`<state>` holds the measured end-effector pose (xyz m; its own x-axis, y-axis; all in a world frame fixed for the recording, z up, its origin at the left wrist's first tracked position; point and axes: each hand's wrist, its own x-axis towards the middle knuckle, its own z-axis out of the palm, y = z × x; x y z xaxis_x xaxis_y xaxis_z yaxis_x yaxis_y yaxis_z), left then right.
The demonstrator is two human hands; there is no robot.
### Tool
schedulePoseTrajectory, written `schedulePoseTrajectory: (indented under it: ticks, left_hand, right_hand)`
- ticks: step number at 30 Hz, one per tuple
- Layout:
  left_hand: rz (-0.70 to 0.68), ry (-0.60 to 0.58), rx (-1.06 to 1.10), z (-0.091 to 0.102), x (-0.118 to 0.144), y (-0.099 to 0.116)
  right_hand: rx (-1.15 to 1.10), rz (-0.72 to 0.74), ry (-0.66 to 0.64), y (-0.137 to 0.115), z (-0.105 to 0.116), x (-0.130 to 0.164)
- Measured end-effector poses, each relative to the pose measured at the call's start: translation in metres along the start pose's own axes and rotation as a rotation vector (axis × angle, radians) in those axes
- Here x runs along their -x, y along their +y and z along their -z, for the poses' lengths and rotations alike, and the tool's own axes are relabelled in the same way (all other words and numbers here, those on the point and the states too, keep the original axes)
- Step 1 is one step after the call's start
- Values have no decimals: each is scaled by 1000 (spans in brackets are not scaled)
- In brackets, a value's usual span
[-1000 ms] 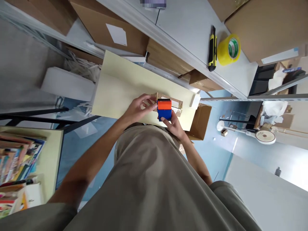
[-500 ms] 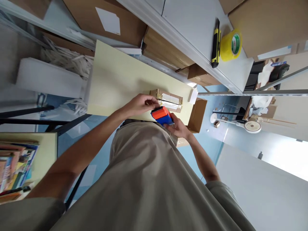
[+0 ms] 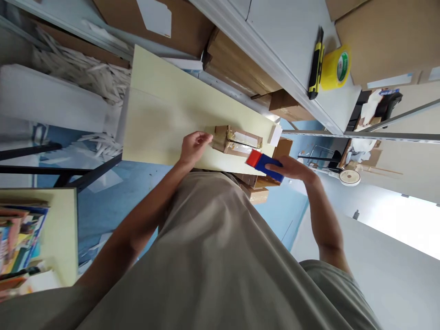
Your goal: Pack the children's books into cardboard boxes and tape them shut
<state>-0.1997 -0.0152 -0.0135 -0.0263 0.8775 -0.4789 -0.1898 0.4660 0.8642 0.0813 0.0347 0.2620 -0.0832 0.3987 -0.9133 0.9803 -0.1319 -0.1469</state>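
My right hand (image 3: 292, 167) grips the orange-and-blue block (image 3: 264, 163) just right of the small taped cardboard parcel (image 3: 236, 140) on the pale yellow board (image 3: 161, 114), while my loosely curled, empty left hand (image 3: 193, 145) rests beside the parcel's left end.

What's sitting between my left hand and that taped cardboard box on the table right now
Nothing visible. The left hand lies open on the pale table, its fingers just short of the taped cardboard box; whether they touch is unclear. The right hand holds the orange and blue block on the box's far side.
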Motion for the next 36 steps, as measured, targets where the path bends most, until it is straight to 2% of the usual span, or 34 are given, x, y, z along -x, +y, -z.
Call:
schedulePoseTrajectory:
  ticks: [4,8,11,20,27,32,36]
  left_hand:
    - [46,27,89,-17,-24,-18]
    - [101,51,158,-39,-28,-29]
    - [102,69,148,-49,-27,-35]
    - [149,162,93,-72,-27,-56]
    - [61,242,28,-82,-24,-68]
    - [115,298,-5,-76,-18,-59]
    - [-46,195,-6,-78,-2,-37]
  right_hand:
    - [106,-33,78,-13,31,5]
    - [274,-42,131,-34,43,0]
    - [333,-45,119,-42,49,-2]
    - [427,-90,120,-47,49,-26]
    - [441,-88,110,-40,44,-37]
    - [430,-74,139,-32,41,-37]
    - [414,-6,174,-19,35,-39]
